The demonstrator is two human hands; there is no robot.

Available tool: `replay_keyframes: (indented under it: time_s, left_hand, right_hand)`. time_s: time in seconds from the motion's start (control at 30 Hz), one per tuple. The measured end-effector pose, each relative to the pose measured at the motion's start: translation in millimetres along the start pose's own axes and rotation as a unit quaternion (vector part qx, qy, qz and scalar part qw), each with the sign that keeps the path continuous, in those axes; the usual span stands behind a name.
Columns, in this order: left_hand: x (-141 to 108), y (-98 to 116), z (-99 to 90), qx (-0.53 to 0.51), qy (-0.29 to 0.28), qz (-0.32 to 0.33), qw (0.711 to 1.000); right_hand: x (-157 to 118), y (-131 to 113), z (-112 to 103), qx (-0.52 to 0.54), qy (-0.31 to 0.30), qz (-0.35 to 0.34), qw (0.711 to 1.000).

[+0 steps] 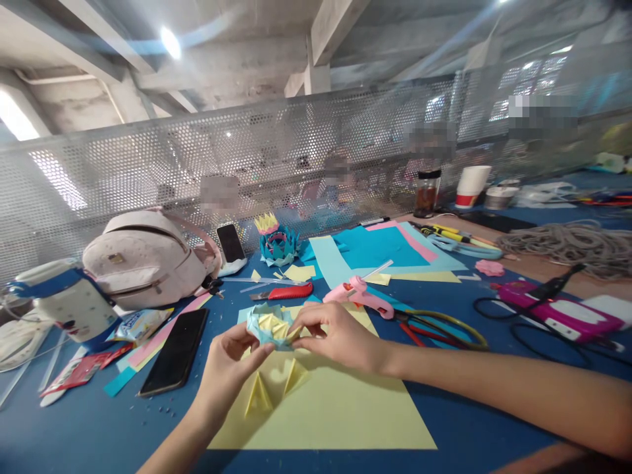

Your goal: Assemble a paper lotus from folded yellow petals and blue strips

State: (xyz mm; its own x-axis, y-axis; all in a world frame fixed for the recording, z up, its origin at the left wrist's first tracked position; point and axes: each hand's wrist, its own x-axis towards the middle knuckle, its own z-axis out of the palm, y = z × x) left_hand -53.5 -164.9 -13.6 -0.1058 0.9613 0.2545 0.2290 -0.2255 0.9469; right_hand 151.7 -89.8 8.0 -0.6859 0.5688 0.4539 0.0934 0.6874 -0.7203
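The pale blue and yellow paper piece [269, 324] is held above the far left part of the yellow sheet [355, 411], which lies on the blue counter [99, 434]. The left hand [228, 359] is clamped on the left side of this piece, thumb in front and fingers behind. The right hand [340, 336] has its fingertips pinched together on the right side of the same piece. In my judgement, the step in hand is to fit or press a yellow folded part inside the pale blue ring. The next move seems to call for a steady left hand and a small, exact push by the right fingertips, without crushing the folds. On the yellow sheet, 2 yellow folded points [258, 395] stand nearer to the person. Beyond its far edge are the pink glue gun [358, 293] and the red knife [291, 290]; to its right are the scissors [464, 332], partly hidden by the right arm. The underside of the piece is hidden, and I cannot tell if there is glue on it. It is hard to see what exactly lies between the right fingertips. Both arms are cut off by the picture edges.
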Motion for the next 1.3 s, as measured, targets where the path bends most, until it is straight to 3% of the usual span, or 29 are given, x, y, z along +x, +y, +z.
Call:
replay_keyframes:
  time_s: [0.07, 0.1, 0.2, 0.27, 0.3, 0.43, 0.6, 0.9, 1.3]
  left_hand:
    - [-2, 1, -3.0, 0.112, 0.009, 0.123, 0.986]
    - [-4, 3, -3.8, 0.167, 0.01, 0.202, 0.965]
    - [-11, 10, -3.6, 0.299, -0.011, 0.443, 0.845]
    - [-15, 12, -2.2, 0.356, -0.024, 0.534, 0.767]
    - [-16, 11, -1.7, 0.375, -0.032, 0.556, 0.741]
    - [-17, 7, -1.7, 0.407, -0.058, 0.569, 0.712]
    - [-15, 12, -2.0, 0.416, -0.066, 0.591, 0.688]
    - [-24, 16, 0.3, 0.464, -0.077, 0.63, 0.617]
    - [-28, 15, -1.9, 0.48, -0.081, 0.623, 0.612]
  right_hand:
    - [-2, -1, -2, -0.046, 0.014, -0.113, 0.992]
    - [-3, -1, -4, -0.079, 0.019, -0.173, 0.982]
    - [-5, 2, -8, -0.214, 0.058, -0.305, 0.926]
    - [-5, 6, -10, -0.288, 0.077, -0.361, 0.884]
    - [-5, 8, -10, -0.311, 0.076, -0.382, 0.867]
    - [-4, 15, -10, -0.353, 0.078, -0.424, 0.831]
    - [-5, 18, -8, -0.349, 0.081, -0.427, 0.83]
    - [-7, 22, -7, -0.358, 0.057, -0.439, 0.822]
    - [-3, 20, -5, -0.376, 0.05, -0.438, 0.815]
